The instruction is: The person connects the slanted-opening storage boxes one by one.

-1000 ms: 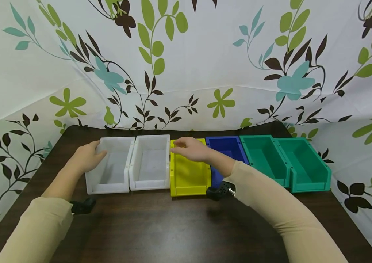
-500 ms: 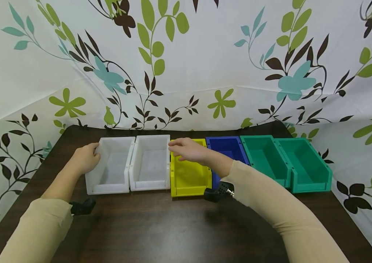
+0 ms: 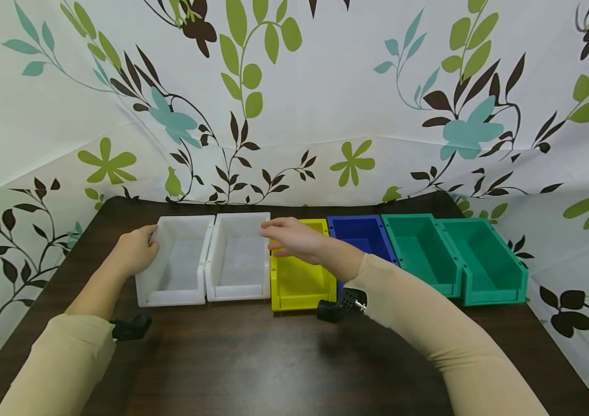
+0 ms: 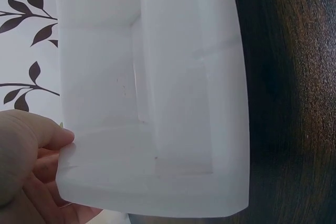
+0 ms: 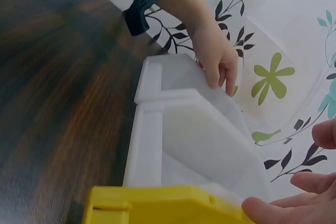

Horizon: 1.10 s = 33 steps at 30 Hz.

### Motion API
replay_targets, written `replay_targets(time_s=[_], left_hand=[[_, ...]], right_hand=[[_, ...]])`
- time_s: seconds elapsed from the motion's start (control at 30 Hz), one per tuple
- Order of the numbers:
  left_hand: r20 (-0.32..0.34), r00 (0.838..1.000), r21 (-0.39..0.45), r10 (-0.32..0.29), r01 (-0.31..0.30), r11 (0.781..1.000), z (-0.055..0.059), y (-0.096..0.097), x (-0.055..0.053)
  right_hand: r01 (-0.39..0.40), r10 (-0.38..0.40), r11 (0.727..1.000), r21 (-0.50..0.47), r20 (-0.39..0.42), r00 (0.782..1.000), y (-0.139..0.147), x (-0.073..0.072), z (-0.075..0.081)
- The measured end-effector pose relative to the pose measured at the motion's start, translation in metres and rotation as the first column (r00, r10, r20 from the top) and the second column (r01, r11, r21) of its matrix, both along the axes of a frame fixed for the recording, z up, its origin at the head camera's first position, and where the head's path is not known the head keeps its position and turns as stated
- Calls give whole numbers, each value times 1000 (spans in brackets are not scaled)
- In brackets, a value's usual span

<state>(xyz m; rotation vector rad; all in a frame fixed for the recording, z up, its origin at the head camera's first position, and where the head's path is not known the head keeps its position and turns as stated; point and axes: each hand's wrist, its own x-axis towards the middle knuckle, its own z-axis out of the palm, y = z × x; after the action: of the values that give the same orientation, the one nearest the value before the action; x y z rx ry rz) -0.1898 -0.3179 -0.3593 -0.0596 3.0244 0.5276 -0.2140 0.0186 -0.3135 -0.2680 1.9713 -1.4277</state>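
My left hand (image 3: 137, 249) grips the side rim of the leftmost white plastic bin (image 3: 171, 299). In the left wrist view the thumb (image 4: 59, 136) lies at the rim, the other fingers outside the wall. My right hand (image 3: 296, 238) hovers over the rear of the yellow bin (image 3: 302, 303), fingers extended toward the second white bin (image 3: 237, 292). Nothing is held in it. The right wrist view shows its fingertips (image 5: 256, 208) right by the yellow rim, with both white bins beyond. Each visible bin interior is bare, though the right forearm hides part of the blue bin (image 3: 359, 222).
Right of the yellow bin stand the blue bin and two green bins (image 3: 419, 254), all in one row on the dark wooden table (image 3: 232, 364). A leaf-patterned white cloth (image 3: 294, 115) hangs behind the table. Black wrist cameras (image 3: 337, 306) jut below both wrists.
My left thumb has come in against the white bin's rim, and the hand now grips it. My right hand has shifted slightly left over the yellow bin. The bins stay in their places.
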Motion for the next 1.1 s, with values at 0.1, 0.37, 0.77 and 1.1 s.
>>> replay_targets(time_s=[0.1, 0.37, 0.77, 1.1], left_hand=[[-10, 1000, 1, 5, -5, 1000, 1, -1, 1], [-23, 999, 19, 40, -39, 999, 3, -11, 2], [7, 996, 175, 89, -89, 981, 1, -24, -5], [109, 988, 278, 108, -134, 951, -7, -41, 1]], right_hand=[[19, -18, 1000, -24, 32, 999, -4, 0, 2], [71, -68, 997, -41, 61, 996, -18, -1, -2], [122, -96, 969, 216, -127, 987, -37, -15, -9], [157, -48, 884, 439, -250, 967, -58, -22, -20]])
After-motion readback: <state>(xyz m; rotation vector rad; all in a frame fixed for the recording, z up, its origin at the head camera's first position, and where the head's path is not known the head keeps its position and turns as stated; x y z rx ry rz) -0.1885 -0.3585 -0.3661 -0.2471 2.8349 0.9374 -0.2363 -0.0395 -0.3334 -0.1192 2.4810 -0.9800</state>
